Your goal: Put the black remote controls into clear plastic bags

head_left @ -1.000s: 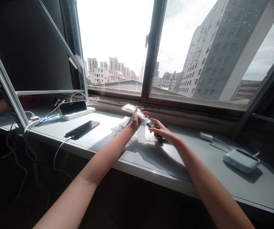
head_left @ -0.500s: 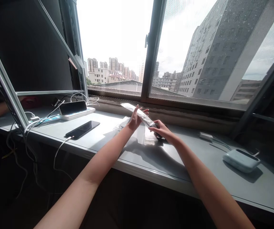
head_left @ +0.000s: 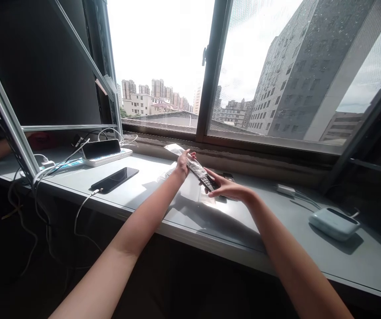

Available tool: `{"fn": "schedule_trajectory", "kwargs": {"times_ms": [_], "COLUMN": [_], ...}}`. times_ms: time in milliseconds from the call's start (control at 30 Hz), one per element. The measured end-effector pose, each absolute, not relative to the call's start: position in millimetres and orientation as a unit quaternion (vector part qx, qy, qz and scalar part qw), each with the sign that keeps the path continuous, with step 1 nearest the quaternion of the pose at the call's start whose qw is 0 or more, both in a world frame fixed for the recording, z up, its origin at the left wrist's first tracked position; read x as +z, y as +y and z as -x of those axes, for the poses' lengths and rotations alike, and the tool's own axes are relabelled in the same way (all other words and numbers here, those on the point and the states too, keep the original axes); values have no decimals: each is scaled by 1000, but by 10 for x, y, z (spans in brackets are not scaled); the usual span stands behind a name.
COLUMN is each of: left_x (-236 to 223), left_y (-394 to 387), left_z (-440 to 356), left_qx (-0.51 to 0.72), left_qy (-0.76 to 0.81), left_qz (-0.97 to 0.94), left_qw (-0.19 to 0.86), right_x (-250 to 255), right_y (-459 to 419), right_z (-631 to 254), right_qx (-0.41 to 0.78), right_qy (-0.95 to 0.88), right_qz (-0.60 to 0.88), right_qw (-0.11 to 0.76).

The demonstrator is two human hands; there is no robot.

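Observation:
A black remote control (head_left: 207, 181) with pale buttons slants above the desk, its far part inside a clear plastic sleeve (head_left: 195, 168). My left hand (head_left: 183, 165) is closed around the sleeve, whose pale flat end sticks out beyond the fingers. At the bare lower end, my right hand (head_left: 226, 188) grips the remote control between thumb and fingers. Crumpled clear plastic (head_left: 167, 172) lies on the desk behind my left wrist. Just past my right hand is a small dark object (head_left: 228, 177), mostly hidden.
On the desk (head_left: 137, 177) to the left lies a black phone (head_left: 114, 180) with a white cable. Another phone (head_left: 101, 149) leans on a white power strip (head_left: 124, 155) beside a metal frame (head_left: 6, 106). A light blue device (head_left: 334, 223) and a white adapter (head_left: 286, 189) sit right.
My right hand has shifted slightly down, and more of the remote control's buttoned end shows outside the sleeve. My left hand's fingers have closed further around the sleeve.

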State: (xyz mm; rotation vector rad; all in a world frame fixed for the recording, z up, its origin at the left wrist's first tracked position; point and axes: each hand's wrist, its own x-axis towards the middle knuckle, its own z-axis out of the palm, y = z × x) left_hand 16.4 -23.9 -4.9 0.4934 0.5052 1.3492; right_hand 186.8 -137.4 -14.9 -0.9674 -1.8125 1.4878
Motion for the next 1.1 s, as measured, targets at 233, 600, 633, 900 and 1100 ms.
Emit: {"fn": "schedule_trajectory", "kwargs": {"times_ms": [233, 600, 633, 900, 1100], "left_x": [-57, -44, -51, -112, -150], "left_y": [-251, -310, -322, -393, -347], "left_z": [-151, -157, -171, -261, -252], "left_qx": [636, 650, 641, 550, 531], "left_qy": [178, 146, 146, 124, 154], "left_qz": [-222, -225, -249, -419, -449], "left_qw": [717, 711, 711, 712, 702], "right_x": [-190, -240, -255, -293, -202], "right_y": [-1309, -1170, -1151, -1106, -1184], "right_z": [-1976, -1905, -1903, -1899, -1875], "right_qx": [596, 496, 488, 399, 356], "right_qy": [-688, -699, -698, -696, -695], "right_qz": [309, 365, 370, 399, 396], "right_qw": [274, 363, 373, 445, 483]}}
